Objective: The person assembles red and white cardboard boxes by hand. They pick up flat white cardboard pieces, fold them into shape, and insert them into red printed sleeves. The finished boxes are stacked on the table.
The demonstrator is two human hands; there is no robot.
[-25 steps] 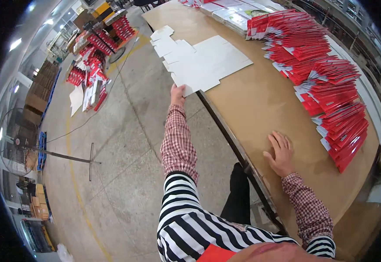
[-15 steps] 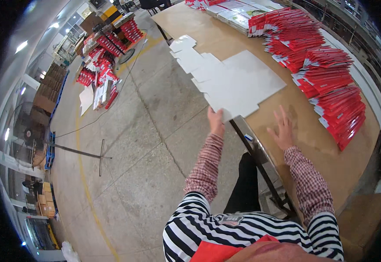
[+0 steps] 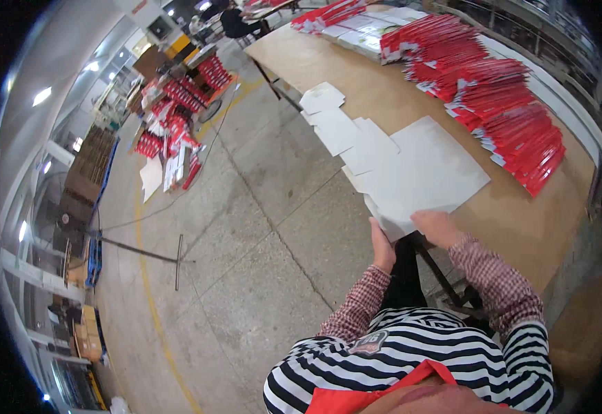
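A flat white die-cut box blank (image 3: 425, 162), with stepped flaps along its left side, lies on the brown-topped table and juts past the edge on my left. At its near corner my left hand (image 3: 382, 250) holds the rim, its fingers partly hidden by the sheet. My right hand (image 3: 437, 229) has its fingers curled over the near edge, a little to the right of the left hand. A long overlapping row of flat red packets (image 3: 480, 90) runs along the far right of the table.
Flat white printed sheets (image 3: 363, 31) lie at the table's far end. On the floor at left are heaped red and white packages (image 3: 170, 131) and a standing fan (image 3: 73, 221). A brown carton (image 3: 590, 324) sits to my right. Further off, a person in dark clothing (image 3: 235, 24) sits.
The box blank has come nearer to me and to the right in view. My right hand has gone from spread above the tabletop to closed at the blank's near edge; my left hand stays at its corner.
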